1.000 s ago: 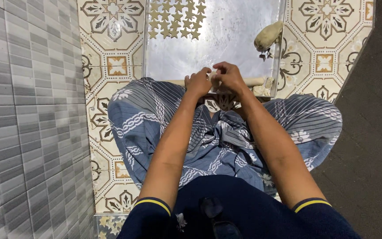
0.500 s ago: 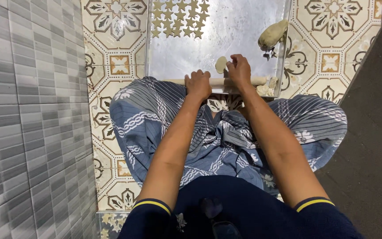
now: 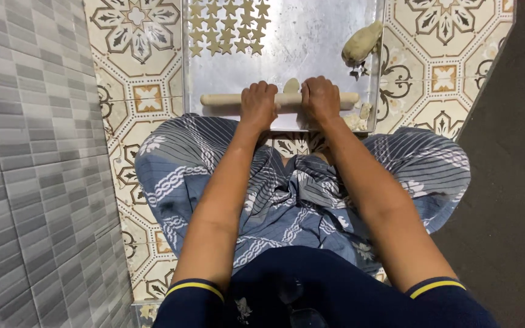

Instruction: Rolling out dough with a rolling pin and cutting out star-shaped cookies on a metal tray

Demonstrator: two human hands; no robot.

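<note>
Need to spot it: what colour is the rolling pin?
Pale wooden beige rolling pin, seen in the head view.

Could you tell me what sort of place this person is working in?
Probably a home floor used for baking: patterned floor tiles beside a grey tiled wall, a metal tray with star-shaped dough cutouts, and both hands on a rolling pin.

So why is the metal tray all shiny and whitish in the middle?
In the head view, light from above bounces off the metal tray, making a pale glare patch; the star cutouts stay sharp, the rolling pin under both hands casts a soft shadow, and the right edge is dark.
</note>
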